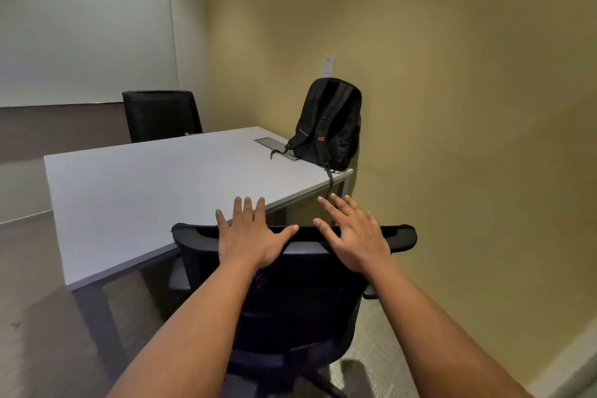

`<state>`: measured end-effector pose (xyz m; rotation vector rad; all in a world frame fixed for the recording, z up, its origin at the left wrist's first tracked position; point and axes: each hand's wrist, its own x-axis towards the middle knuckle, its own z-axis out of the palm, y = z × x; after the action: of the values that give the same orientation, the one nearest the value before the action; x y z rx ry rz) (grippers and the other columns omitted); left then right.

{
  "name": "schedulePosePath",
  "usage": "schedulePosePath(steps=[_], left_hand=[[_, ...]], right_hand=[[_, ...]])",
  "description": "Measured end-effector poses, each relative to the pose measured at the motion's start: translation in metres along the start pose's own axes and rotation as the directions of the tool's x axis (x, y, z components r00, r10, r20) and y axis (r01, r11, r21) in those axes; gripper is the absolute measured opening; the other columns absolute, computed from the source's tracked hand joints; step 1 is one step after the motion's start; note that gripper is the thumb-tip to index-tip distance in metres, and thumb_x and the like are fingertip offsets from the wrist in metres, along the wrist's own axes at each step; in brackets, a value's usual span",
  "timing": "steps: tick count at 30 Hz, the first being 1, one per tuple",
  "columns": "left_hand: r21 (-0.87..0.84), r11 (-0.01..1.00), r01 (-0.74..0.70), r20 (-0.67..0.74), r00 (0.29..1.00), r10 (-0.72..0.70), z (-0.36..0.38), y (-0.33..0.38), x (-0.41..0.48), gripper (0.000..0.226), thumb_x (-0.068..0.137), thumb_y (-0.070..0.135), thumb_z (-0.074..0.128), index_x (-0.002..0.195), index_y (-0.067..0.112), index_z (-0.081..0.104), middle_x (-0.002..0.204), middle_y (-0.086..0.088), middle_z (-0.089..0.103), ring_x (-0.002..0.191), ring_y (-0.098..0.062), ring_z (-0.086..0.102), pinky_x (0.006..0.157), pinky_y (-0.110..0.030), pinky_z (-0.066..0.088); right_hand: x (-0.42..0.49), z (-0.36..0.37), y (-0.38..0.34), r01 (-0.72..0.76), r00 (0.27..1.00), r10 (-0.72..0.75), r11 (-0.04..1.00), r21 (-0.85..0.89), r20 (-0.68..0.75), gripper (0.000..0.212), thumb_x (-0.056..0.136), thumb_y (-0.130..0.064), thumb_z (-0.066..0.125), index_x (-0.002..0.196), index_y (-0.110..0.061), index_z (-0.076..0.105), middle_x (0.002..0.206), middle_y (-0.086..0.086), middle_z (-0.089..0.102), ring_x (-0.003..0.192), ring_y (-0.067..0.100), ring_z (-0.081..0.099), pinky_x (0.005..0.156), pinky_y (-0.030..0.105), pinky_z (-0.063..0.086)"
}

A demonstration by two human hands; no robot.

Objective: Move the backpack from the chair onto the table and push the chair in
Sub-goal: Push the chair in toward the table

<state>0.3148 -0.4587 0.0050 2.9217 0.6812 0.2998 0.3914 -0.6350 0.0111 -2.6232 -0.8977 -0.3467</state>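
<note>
Backpack [329,124] upright, straps facing camera

Table [145,191]: smooth, matt pale-grey top with a brushed metal-looking inset plate [274,145] at its 1 o'clock corner. Backpack [329,126]: matt black woven cloth with ribbed padded straps and a small glossy orange buckle; chair [290,300]: black open mesh back, padded cloth top rail, smooth grey plastic brace. Wall [452,74]: matt painted finish; floor [371,365]: coarse low-pile carpet.
</note>
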Motion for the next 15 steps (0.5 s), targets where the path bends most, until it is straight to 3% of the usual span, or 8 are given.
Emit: schedulePosePath(steps=[15], left_hand=[[0.042,0.983,0.180,-0.025,0.984,-0.179,0.021,0.071,0.073,0.095,0.075,0.081,0.012,0.146,0.020,-0.001,0.157,-0.008,-0.001,0.143,-0.026,-0.011,0.110,-0.057,-0.012]], right_hand=[[0.098,0.010,0.092,0.157,0.986,-0.160,0.986,0.054,0.052,0.056,0.090,-0.060,0.025,0.142,-0.039,0.018,0.155,-0.006,0.016,0.142,0.012,0.005,0.113,0.052,0.011]])
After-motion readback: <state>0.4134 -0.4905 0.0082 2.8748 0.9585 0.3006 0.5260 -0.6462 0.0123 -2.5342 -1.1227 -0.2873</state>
